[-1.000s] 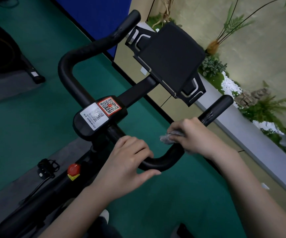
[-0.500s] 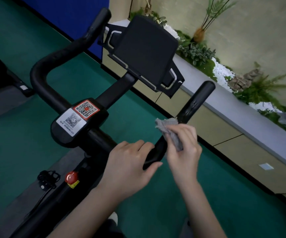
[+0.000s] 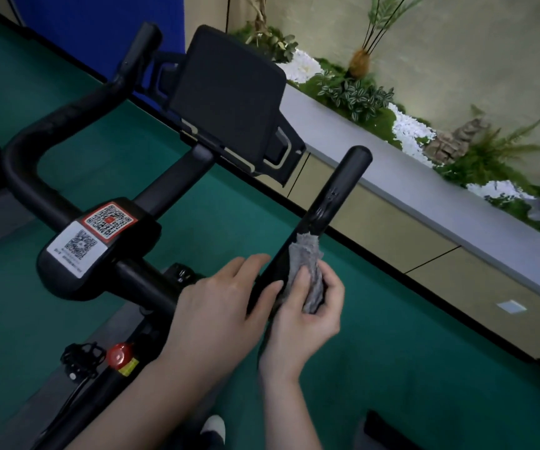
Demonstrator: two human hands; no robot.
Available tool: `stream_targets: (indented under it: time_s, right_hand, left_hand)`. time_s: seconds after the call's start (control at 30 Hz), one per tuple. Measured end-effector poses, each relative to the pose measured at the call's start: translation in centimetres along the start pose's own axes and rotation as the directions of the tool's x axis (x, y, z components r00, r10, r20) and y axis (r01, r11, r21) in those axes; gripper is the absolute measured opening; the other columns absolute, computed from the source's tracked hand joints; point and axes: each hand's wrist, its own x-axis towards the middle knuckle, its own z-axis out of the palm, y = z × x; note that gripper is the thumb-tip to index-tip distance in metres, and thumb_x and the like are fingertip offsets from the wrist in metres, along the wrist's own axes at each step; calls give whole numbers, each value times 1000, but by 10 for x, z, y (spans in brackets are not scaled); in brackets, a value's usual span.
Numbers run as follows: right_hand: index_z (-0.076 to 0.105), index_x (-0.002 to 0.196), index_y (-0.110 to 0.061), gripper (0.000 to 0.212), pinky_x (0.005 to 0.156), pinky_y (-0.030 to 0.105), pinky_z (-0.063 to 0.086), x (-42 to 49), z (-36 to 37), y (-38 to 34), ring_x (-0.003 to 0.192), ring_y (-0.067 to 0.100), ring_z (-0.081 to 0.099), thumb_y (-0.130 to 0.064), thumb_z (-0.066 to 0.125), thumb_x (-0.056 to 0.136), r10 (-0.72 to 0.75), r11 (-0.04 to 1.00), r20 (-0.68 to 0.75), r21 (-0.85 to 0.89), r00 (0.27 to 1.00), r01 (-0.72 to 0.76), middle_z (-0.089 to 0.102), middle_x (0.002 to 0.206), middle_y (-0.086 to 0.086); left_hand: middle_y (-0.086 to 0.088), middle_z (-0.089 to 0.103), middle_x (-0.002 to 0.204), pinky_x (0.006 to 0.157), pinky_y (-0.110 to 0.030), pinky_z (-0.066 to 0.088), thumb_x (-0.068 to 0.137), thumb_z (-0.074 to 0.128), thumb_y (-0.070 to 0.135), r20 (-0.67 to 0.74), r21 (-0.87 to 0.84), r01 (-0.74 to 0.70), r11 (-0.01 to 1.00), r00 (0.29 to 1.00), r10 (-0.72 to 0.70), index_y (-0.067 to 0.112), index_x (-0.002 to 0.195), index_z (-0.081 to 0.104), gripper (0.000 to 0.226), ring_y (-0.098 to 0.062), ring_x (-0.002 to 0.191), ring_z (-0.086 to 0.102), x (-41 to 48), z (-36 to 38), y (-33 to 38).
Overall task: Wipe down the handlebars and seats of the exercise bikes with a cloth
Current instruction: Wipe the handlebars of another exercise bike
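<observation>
Green floor (image 3: 246,222) underneath. Your right hand (image 3: 307,319) pinches the crumpled grey cloth (image 3: 307,254) against the right horn of the black padded handlebar (image 3: 343,183), mid-length. Your left hand (image 3: 220,306) grips the bend beside it. Risks: bunched cloth contacts one side only, so the tip gets skipped. A loose pinch could drop it.

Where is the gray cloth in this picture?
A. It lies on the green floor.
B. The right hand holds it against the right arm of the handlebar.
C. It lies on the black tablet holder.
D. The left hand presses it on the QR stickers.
B: the right hand curls round the cloth and holds it against the right arm of the handlebar, below that arm's free end.
</observation>
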Motion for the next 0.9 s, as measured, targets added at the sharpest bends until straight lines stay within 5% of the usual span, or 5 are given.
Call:
stream_targets:
  time_s: [0.17,0.3,0.57,0.73,0.9]
  right_hand:
    - [61,96,-18,21,86,25,50,18,6,-1,98,21,63,2,58,90,142,988,-7,56,990,-141,66,102,11]
    - [63,96,-21,16,76,20,52,4,-7,5,90,12,66,-6,60,90,284,953,9,104,959,-283,69,94,-1]
    - [65,99,-15,12,79,31,57,39,10,8,87,17,69,-10,55,95,666,642,149,383,731,-664,71,98,7]
    - [65,98,-15,9,71,33,57,23,-1,12,82,20,70,-19,57,94,723,562,242,337,647,-755,73,91,8]
    - [63,91,-12,14,74,39,53,37,6,11,74,26,65,-8,50,95,830,392,318,253,459,-884,67,82,13]
  left_hand:
    - [10,59,105,67,-43,54,90,49,48,25,-72,29,997,999,-27,31,120,52,35,-26,87,65,8,11,6]
    - [18,56,103,63,-39,54,86,44,54,30,-75,33,997,999,-31,37,119,51,38,-16,85,65,8,12,4]
    - [25,57,101,66,-31,53,85,57,51,28,-104,90,990,996,-88,42,120,57,36,-3,88,61,6,12,1]
    - [25,58,103,73,-34,53,81,57,51,62,-129,117,985,992,-110,43,119,57,39,0,95,59,9,10,0]
    - [26,56,101,71,-29,52,80,55,54,75,-144,110,984,992,-100,45,119,55,40,0,89,59,8,10,0]
